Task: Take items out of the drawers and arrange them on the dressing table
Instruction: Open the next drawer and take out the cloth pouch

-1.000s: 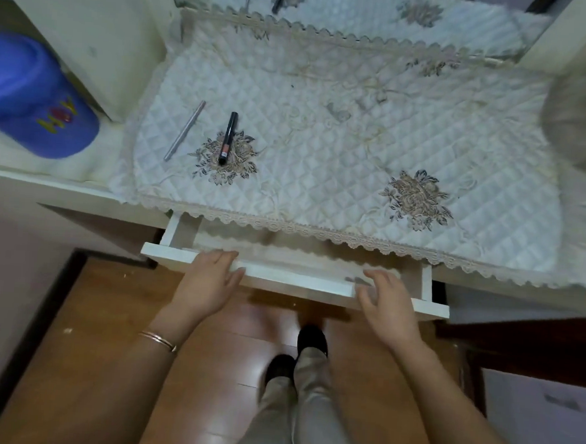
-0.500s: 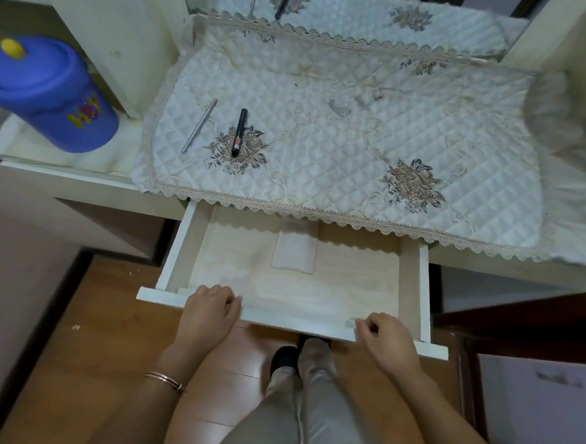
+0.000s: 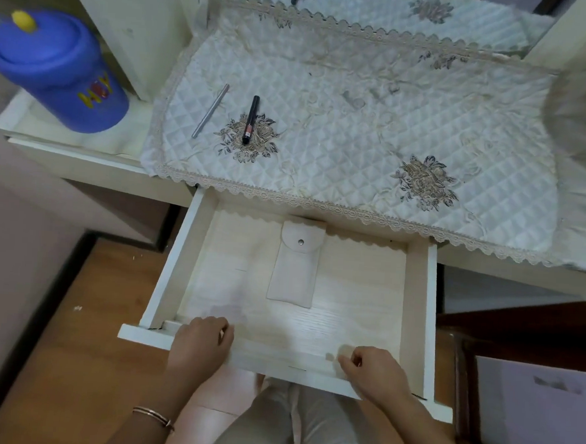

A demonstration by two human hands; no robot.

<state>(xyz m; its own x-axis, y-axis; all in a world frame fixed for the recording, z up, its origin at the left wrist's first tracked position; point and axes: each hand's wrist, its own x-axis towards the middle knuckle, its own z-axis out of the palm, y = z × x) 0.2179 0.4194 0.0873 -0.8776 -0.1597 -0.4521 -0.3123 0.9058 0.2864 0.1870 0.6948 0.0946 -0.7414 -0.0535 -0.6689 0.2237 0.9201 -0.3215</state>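
The open drawer is held at its front panel by both hands: the left grip is clenched over the panel near the drawer's left end, and the right grip is curled round it near the right end. A white snap-button pouch is laid flat inside the drawer, against its back wall. Beyond the drawer's left part, a black cosmetic pencil and a silver pencil are laid slightly apart on the quilted cover of the tabletop.
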